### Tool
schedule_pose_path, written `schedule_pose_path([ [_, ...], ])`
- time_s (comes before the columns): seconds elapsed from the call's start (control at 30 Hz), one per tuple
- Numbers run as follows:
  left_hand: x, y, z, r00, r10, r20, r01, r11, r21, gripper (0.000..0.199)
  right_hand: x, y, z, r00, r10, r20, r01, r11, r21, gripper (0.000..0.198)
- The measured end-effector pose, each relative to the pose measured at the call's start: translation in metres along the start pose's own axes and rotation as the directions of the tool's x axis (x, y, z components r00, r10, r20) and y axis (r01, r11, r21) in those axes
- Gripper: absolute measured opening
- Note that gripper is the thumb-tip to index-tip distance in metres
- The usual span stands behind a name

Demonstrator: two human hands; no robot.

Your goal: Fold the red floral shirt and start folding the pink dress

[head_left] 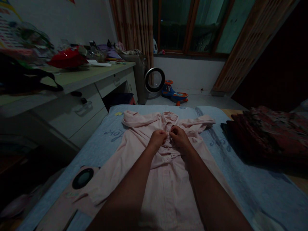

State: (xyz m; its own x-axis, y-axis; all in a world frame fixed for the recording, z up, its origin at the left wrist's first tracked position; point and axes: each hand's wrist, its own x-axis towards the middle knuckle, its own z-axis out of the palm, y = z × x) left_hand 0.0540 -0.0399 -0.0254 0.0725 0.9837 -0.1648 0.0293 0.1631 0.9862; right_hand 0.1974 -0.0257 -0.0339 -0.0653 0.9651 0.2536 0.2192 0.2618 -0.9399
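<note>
A pale pink button-up shirt (134,150) lies spread on the bed, its collar (170,117) toward the far edge and its button placket running down the middle. My left hand (158,138) pinches the cloth of the front placket just below the collar. Close beside it, my right hand (179,136) also has its fingers pressed together on the placket. The fabric bunches up between and beneath both hands. A button (167,158) shows on the placket nearer to me. Whatever small part sits between the fingertips is hidden.
Blue bedding (106,134) covers the bed. Dark folded clothes (271,134) are stacked at the right. A pink item with a dark round patch (83,178) lies near left. A cluttered desk (79,77) stands left, with a washing machine (139,77) and a ride-on toy (174,93) beyond.
</note>
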Motion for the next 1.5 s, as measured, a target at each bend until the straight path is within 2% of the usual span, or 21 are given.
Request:
schedule_pose_path([
  [0.17, -0.003, 0.007, -0.004, 0.996, -0.053, 0.076, 0.061, 0.992, -0.106, 0.013, -0.002, -0.002, -0.003, 1.000, -0.001, 0.020, 0.002, 0.998, -0.056, 0.013],
  [0.27, -0.004, 0.007, -0.003, 0.995, -0.043, 0.086, 0.048, 0.997, -0.056, 0.010, -0.002, -0.004, -0.007, 0.994, -0.082, -0.067, 0.069, 0.981, -0.180, 0.008],
  [0.33, -0.003, 0.004, -0.001, 0.996, 0.006, 0.084, -0.008, 1.000, 0.023, 0.007, -0.001, -0.007, -0.010, 0.970, -0.172, -0.170, 0.117, 0.948, -0.295, 0.008],
  [0.4, -0.003, 0.001, 0.000, 0.993, 0.077, 0.091, -0.088, 0.989, 0.120, 0.004, 0.000, -0.010, -0.012, 0.935, -0.280, -0.216, 0.170, 0.892, -0.420, 0.016],
  [0.5, -0.003, -0.002, 0.000, 0.981, 0.162, 0.104, -0.183, 0.951, 0.248, 0.004, 0.000, -0.008, -0.011, 0.902, -0.401, -0.161, 0.245, 0.781, -0.575, 0.032],
  [0.63, -0.004, -0.002, -0.002, 0.966, 0.239, 0.100, -0.258, 0.909, 0.326, 0.006, 0.001, 0.006, -0.012, 0.908, -0.407, -0.095, 0.246, 0.704, -0.666, 0.034],
  [0.73, -0.004, 0.000, -0.003, 0.965, 0.249, 0.075, -0.261, 0.919, 0.295, 0.007, 0.004, 0.014, -0.016, 0.931, -0.359, -0.063, 0.231, 0.717, -0.658, 0.027],
  [0.83, -0.005, 0.002, -0.004, 0.988, 0.147, 0.049, -0.153, 0.976, 0.152, 0.009, 0.005, 0.013, -0.019, 0.939, -0.339, -0.054, 0.236, 0.751, -0.616, 0.019],
  [0.93, -0.004, 0.003, -0.005, 0.996, 0.081, 0.030, -0.081, 0.997, -0.002, 0.013, 0.003, 0.002, -0.017, 0.933, -0.353, -0.065, 0.260, 0.790, -0.556, 0.017],
  [1.07, -0.001, 0.003, -0.007, 0.992, 0.116, -0.056, -0.119, 0.992, -0.049, 0.014, -0.003, -0.013, -0.013, 0.958, -0.282, -0.044, 0.232, 0.858, -0.458, 0.013],
  [1.13, -0.002, 0.004, -0.007, 0.965, 0.230, -0.130, -0.224, 0.973, 0.060, 0.013, -0.005, -0.017, -0.012, 0.977, -0.211, -0.043, 0.175, 0.893, -0.414, 0.012],
  [1.17, -0.004, 0.005, -0.006, 0.935, 0.315, -0.165, -0.290, 0.944, 0.160, 0.012, -0.006, -0.018, -0.012, 0.982, -0.182, -0.042, 0.151, 0.904, -0.399, 0.012],
  [1.23, -0.009, 0.009, -0.003, 0.848, 0.498, -0.184, -0.403, 0.829, 0.388, 0.013, -0.007, -0.019, -0.012, 0.987, -0.154, -0.040, 0.127, 0.910, -0.395, 0.012],
  [1.3, -0.015, 0.012, 0.000, 0.762, 0.637, -0.121, -0.476, 0.677, 0.561, 0.019, -0.007, -0.020, -0.011, 0.987, -0.158, -0.035, 0.131, 0.905, -0.404, 0.012],
  [1.33, -0.017, 0.013, 0.002, 0.733, 0.676, -0.076, -0.501, 0.613, 0.611, 0.022, -0.007, -0.020, -0.011, 0.986, -0.165, -0.030, 0.139, 0.903, -0.406, 0.012],
  [1.4, -0.019, 0.012, 0.004, 0.708, 0.707, 0.004, -0.535, 0.532, 0.656, 0.026, -0.007, -0.019, -0.011, 0.986, -0.167, -0.019, 0.145, 0.905, -0.400, 0.012],
  [1.5, -0.016, 0.008, 0.004, 0.733, 0.676, 0.076, -0.542, 0.514, 0.665, 0.033, -0.006, -0.017, -0.011, 0.991, -0.131, -0.003, 0.120, 0.917, -0.380, 0.015],
])
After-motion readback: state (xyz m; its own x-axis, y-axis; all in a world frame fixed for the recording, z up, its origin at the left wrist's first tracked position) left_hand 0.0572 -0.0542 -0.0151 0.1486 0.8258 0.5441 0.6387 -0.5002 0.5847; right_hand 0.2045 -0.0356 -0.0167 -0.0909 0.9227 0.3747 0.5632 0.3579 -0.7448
